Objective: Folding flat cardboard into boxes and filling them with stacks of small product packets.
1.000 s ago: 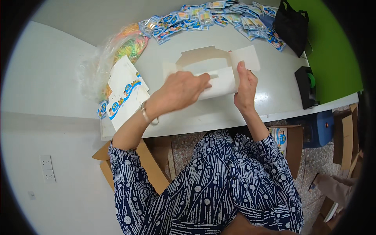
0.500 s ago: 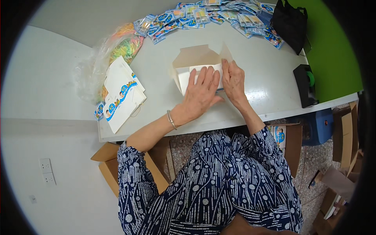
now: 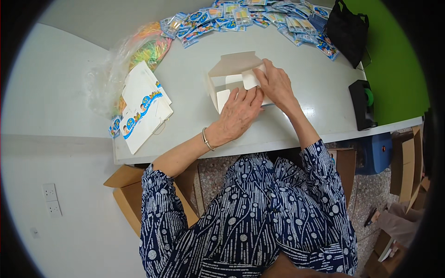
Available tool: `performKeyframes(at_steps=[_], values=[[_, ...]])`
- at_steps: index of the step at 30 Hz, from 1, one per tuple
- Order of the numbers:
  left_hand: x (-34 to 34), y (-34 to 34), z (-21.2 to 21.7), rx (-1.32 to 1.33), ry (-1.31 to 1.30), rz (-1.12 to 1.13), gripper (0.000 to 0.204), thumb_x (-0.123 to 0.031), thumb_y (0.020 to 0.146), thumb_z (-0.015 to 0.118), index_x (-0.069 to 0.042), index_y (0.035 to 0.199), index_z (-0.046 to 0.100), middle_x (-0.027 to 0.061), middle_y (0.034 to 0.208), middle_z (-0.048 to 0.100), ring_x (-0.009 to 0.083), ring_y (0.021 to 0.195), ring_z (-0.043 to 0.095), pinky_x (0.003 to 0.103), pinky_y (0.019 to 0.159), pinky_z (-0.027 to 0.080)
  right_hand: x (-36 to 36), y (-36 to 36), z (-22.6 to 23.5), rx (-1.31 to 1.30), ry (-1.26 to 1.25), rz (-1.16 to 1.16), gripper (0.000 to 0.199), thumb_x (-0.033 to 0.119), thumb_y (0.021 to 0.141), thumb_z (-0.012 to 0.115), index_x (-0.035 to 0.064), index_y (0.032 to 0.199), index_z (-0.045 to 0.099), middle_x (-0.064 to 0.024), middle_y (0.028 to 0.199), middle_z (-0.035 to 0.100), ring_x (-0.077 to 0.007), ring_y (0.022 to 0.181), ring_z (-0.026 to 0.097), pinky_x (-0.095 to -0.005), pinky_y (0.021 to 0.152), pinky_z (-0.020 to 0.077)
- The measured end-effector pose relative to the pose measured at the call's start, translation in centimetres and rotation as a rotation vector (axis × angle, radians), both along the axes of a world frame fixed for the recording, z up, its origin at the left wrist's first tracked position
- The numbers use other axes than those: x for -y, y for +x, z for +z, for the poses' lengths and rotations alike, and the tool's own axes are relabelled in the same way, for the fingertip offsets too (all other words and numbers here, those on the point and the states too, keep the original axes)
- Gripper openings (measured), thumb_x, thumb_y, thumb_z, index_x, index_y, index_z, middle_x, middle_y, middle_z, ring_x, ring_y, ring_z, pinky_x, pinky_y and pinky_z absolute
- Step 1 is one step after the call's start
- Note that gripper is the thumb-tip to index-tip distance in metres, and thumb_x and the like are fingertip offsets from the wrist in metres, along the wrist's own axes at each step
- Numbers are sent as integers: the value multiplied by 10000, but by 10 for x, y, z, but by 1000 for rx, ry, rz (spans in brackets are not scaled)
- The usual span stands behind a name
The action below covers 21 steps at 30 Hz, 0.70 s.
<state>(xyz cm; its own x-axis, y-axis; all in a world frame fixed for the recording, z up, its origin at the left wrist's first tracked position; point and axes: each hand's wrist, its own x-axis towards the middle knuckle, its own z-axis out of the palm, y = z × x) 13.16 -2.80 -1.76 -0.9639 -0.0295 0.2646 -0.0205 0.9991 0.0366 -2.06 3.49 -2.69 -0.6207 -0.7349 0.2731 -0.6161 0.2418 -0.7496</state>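
Note:
A white carton box (image 3: 238, 58) with its flaps raised sits on the table in front of me. My left hand (image 3: 238, 113) is bent over the near side of the box, fingers close together and fingertips at the near flap; its thumb is mostly hidden. My right hand (image 3: 277, 88) grips the right end of the same box, thumb on a small white flap (image 3: 250, 79) that leans inward over the opening. Part of the inside of the box is hidden by both hands.
Flat printed white cartons (image 3: 143, 109) lie at left beside a clear plastic bag (image 3: 150, 51) of colourful sticks. Several small blue packets (image 3: 241, 17) are heaped along the back. A black bag (image 3: 347, 32) and a black tape dispenser (image 3: 361, 104) stand at right. Below is an open cardboard box (image 3: 127, 199).
My right hand has moved up and inward, bending the raised right flap over the opening. My left hand has shifted slightly down, its fingers now more bent at the near side.

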Motion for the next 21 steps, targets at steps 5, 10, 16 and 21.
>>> performKeyframes(at_steps=[5, 10, 16, 21], values=[[-16, 19, 26, -145, -59, 6, 485, -151, 808, 672, 75, 1205, 508, 186, 1244, 516, 310, 1131, 518, 435, 959, 419, 11, -4, -7, -332, 247, -114, 180, 154, 895, 526, -24, 870, 520, -221, 727, 655, -382, 718, 669, -456, 666, 537], [20, 52, 58, -461, -2, 1, 407, -65, 846, 632, 11, 1236, 542, 227, 1244, 527, 303, 1174, 522, 389, 942, 454, 8, -9, -7, -310, 273, -55, 212, 225, 940, 532, 22, 992, 501, -215, 732, 648, -389, 713, 640, -484, 662, 503], [84, 34, 17, -462, 1441, 354, 447, -163, 882, 670, -19, 1277, 518, 127, 1118, 617, 193, 1069, 563, 328, 932, 436, 3, -6, 5, -127, 247, 28, 330, 328, 974, 484, 30, 1115, 495, -235, 767, 641, -403, 772, 627, -485, 748, 486], [89, 20, -14, -225, 1122, 455, 613, -230, 788, 707, 27, 1283, 452, 179, 1045, 625, 277, 983, 577, 387, 906, 448, -4, -4, 24, 116, 370, 195, 514, 400, 942, 527, 35, 1289, 423, -281, 990, 637, -429, 969, 606, -476, 904, 449]])
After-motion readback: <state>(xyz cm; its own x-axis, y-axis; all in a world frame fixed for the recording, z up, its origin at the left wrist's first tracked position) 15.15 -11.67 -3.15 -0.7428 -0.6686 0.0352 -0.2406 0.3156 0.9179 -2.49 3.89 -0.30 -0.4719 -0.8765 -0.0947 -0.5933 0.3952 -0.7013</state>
